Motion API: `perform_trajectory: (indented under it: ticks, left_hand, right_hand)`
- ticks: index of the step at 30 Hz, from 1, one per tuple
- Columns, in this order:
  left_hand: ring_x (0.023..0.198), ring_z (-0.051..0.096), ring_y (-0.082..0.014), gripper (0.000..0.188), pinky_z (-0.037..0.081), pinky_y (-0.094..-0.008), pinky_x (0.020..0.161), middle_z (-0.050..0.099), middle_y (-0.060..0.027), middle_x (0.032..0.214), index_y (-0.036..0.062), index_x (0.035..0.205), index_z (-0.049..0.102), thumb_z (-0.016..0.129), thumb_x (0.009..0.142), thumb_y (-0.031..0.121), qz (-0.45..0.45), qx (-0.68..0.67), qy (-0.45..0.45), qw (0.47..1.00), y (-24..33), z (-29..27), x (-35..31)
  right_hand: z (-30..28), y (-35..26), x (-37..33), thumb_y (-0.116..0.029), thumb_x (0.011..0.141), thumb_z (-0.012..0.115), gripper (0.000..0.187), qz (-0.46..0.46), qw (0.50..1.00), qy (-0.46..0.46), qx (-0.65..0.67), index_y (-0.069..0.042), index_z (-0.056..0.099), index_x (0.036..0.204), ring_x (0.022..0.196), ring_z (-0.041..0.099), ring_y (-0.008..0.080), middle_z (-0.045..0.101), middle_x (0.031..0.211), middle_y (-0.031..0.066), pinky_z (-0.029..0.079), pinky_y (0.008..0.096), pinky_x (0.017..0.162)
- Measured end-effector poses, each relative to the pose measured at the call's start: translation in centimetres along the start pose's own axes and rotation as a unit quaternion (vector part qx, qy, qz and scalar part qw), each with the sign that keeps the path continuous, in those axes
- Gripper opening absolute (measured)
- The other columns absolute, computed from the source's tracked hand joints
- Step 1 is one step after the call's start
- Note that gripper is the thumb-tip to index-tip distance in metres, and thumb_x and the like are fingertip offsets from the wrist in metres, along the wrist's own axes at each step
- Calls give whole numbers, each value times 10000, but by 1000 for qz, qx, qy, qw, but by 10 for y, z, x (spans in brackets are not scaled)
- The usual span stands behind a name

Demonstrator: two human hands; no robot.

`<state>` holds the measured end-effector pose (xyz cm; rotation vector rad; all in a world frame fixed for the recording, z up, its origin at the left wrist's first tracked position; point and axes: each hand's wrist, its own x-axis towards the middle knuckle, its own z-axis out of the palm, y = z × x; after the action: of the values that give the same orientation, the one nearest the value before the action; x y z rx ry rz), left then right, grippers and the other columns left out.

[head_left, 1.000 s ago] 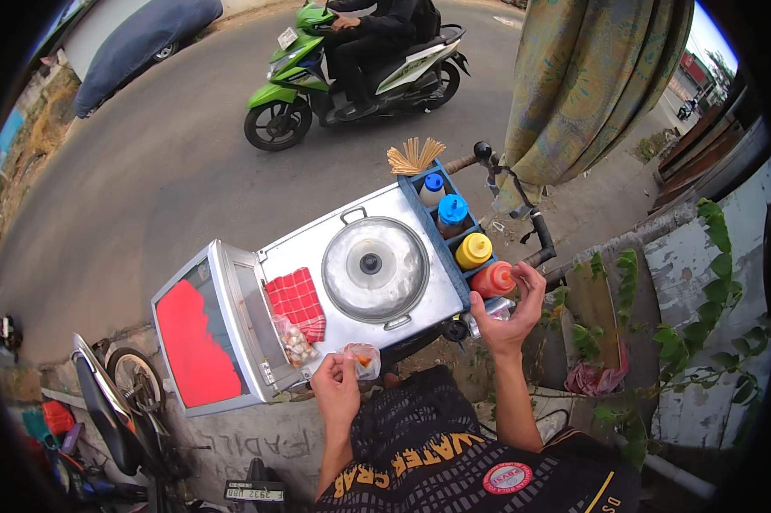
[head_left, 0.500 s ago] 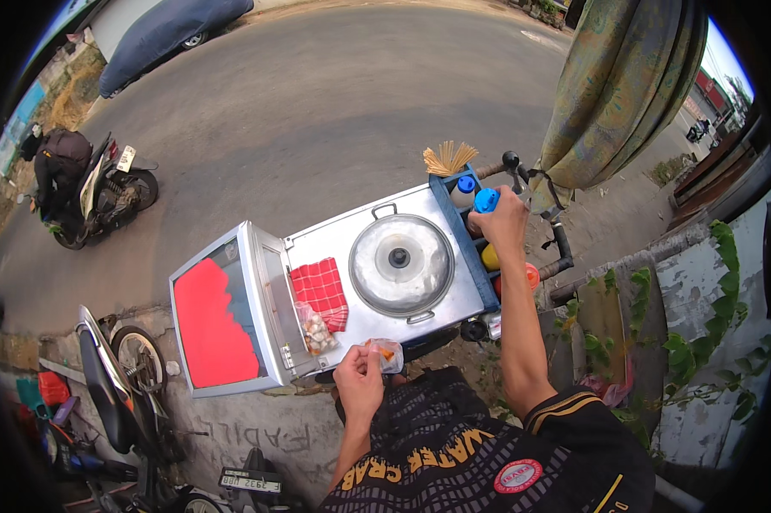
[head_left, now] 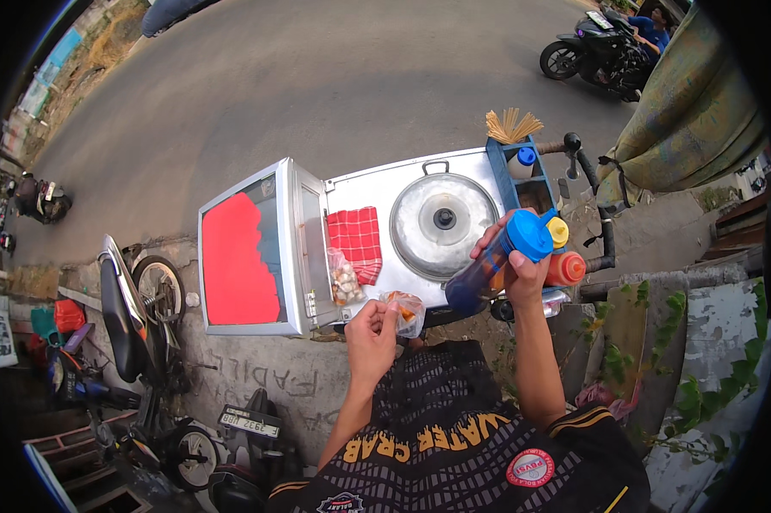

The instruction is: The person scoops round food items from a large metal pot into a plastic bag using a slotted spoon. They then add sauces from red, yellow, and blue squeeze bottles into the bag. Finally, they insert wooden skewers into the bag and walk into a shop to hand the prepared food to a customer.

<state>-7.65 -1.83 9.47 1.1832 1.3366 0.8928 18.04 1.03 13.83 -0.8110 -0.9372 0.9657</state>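
Between the pinched fingers of my left hand [head_left: 371,335] is the top of a small clear plastic bag [head_left: 408,318] with orange food in it. My right hand [head_left: 525,275] is wrapped round a squeeze bottle [head_left: 476,280] of dark sauce with a blue lid. The bottle is tilted, its lid toward the upper right, above the cart's near right corner. Left of it, a lidded metal pot [head_left: 432,244] sits on the cart top [head_left: 364,190]. A knotted-looking clear bag of pale balls [head_left: 344,280] rests beside a red checked cloth [head_left: 355,243].
A blue rack [head_left: 498,162] on the cart's right end holds skewers [head_left: 512,126], a white bottle [head_left: 520,164], and yellow-capped [head_left: 557,231] and red [head_left: 565,268] bottles. A glass case [head_left: 297,248] stands at left. Motorbikes are parked nearby; a rider [head_left: 650,38] is on the road.
My right hand has lifted the blue-lidded bottle from the rack and brought it nearer, tilting it. My left hand still holds the bag. One motorbike has gone farther off; another has come into view.
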Motion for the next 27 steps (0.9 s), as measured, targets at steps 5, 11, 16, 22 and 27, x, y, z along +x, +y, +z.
perform_trajectory:
  ticks: [5, 11, 16, 22, 27]
  left_hand:
    - [634, 558, -18, 229, 425, -223, 559, 661, -3, 701, -43, 903, 674, 681, 1043, 138, 5, 16, 16, 1000, -1, -6, 1]
    - [597, 578, -52, 196, 444, -256, 541, 663, -38, 676, -34, 908, 677, 698, 1022, 125, 9, 108, 26, 994, 2, -6, -10]
    - [589, 669, -157, 131, 509, -301, 564, 701, -112, 715, -17, 932, 678, 707, 1001, 91, 48, 195, 14, 980, 10, -3, -30]
    - [626, 670, -104, 135, 505, -277, 583, 712, -90, 719, -35, 937, 685, 700, 1006, 79, 36, 181, 34, 982, -1, 9, -46]
    - [612, 657, -106, 144, 504, -283, 573, 707, -77, 719, -28, 933, 677, 694, 1015, 88, -7, 149, 42, 988, -9, 9, -48]
  right_hand:
    - [14, 6, -57, -438, 945, 789, 430, 428, 801, -372, -193, -30, 688, 1039, 792, 688, 119, 701, 892, 24, 563, 308, 730]
    - [35, 22, -82, -410, 988, 739, 404, 676, 697, -238, 8, -18, 661, 1053, 716, 738, 189, 703, 847, 76, 611, 325, 637]
    - [33, 39, -97, -465, 984, 717, 481, 724, 672, -135, 73, -1, 637, 1085, 687, 732, 224, 703, 851, 124, 630, 362, 622]
    - [35, 31, -117, -505, 960, 727, 522, 743, 660, -65, 93, -1, 640, 1066, 673, 707, 200, 679, 834, 101, 617, 363, 611]
    - [40, 20, -115, -491, 971, 716, 501, 746, 658, -44, 96, -3, 636, 1054, 675, 694, 193, 668, 827, 91, 614, 365, 611]
